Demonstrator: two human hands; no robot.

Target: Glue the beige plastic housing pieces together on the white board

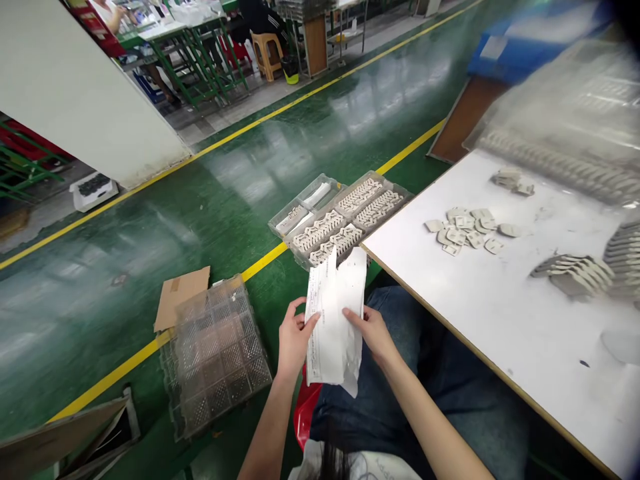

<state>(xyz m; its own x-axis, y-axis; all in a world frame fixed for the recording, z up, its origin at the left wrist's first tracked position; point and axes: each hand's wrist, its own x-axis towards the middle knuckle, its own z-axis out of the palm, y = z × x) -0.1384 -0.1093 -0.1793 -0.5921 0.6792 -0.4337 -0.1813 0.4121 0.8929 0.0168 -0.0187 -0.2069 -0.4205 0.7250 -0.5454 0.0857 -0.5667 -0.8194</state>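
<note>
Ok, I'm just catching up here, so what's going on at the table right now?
Beside the table, the left hand and right hand hold a white printed sheet or bag upright between them; I can't tell which it is. Loose pale pieces lie scattered on the tabletop. Beyond the hands, plastic trays on the green floor hold rows of pale parts.

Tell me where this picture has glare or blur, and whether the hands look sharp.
Head view: pale glare streaks the green floor; the clear plastic at upper right is smeared; left hand and right hand look fairly sharp; the white bag is bright, its print too small to read.
</note>
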